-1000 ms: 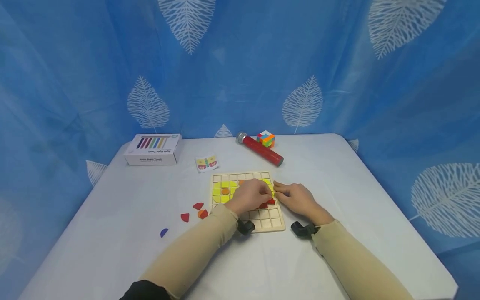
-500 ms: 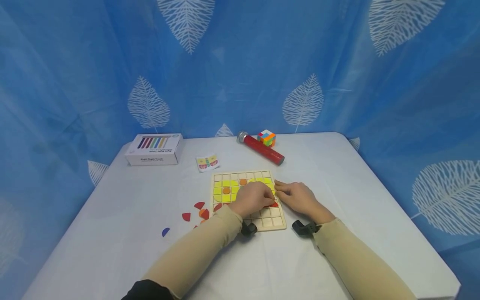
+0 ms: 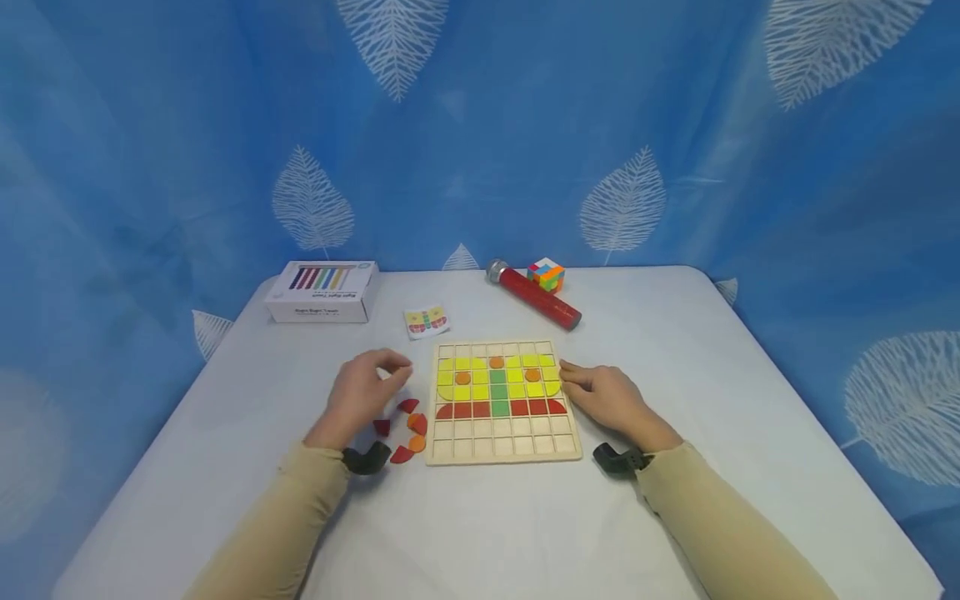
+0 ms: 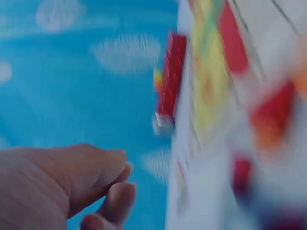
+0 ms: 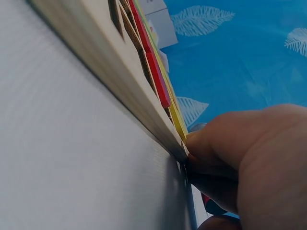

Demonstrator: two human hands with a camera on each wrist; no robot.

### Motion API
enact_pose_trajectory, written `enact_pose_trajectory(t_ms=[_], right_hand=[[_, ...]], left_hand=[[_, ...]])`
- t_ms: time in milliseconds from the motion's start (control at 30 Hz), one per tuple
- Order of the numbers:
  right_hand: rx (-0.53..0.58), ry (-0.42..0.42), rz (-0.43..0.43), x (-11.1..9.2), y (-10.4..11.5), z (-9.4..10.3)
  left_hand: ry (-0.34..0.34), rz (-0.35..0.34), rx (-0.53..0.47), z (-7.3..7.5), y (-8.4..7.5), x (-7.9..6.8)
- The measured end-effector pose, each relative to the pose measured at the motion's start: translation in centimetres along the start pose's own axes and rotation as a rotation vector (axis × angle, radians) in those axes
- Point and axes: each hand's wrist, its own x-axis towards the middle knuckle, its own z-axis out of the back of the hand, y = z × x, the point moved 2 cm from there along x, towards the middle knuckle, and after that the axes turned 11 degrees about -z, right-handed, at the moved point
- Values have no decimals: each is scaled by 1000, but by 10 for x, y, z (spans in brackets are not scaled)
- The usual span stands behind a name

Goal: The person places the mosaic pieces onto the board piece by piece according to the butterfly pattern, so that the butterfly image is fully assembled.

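Observation:
A wooden grid board (image 3: 502,450) lies flat on the table, its upper rows filled with yellow, orange, green and red pieces. The row of red pieces (image 3: 472,410) is split by a green strip (image 3: 499,392). My right hand (image 3: 611,404) holds the board's right edge; its fingertips meet the rim in the right wrist view. Left of the board, my left hand (image 3: 360,392) hovers with bent fingers and nothing visible between them. Beside it lie several loose red quarter-circle pieces (image 3: 402,455) and orange discs (image 3: 417,444).
Behind the board lies a small card (image 3: 426,322) with a butterfly-like pattern. Farther back are a white box (image 3: 322,293), a red cylinder with a silver end (image 3: 538,297) and a colourful puzzle cube (image 3: 546,274). A blue leaf-print curtain (image 3: 480,167) hangs behind the table.
My left hand has left the red row at the board's right side and swung left to the loose pieces. The full pattern is now uncovered. My right hand stays at the board's edge.

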Motion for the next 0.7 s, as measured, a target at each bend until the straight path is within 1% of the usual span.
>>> enact_pose_trajectory(t_ms=[33, 100, 133, 200, 267, 367, 567, 700], right_hand=[[-1, 0, -3, -1, 0, 0], [-4, -4, -7, -1, -1, 0], [-8, -5, -5, -1, -1, -1], [-9, 2, -1, 0, -1, -2], [-6, 8, -5, 0, -1, -1], [-1, 24, -7, 0, 0, -1], [-1, 21, -10, 0, 0, -1], [-3, 18, -18, -1, 1, 0]], left_hand=[[0, 29, 9, 4, 12, -7], [21, 63, 32, 10, 30, -17], [37, 67, 40, 11, 37, -22], [65, 73, 43, 12, 46, -29], [93, 69, 45, 12, 49, -30], [134, 90, 50, 12, 48, -32], [171, 109, 85, 13, 45, -35], [230, 113, 78, 11, 46, -34]])
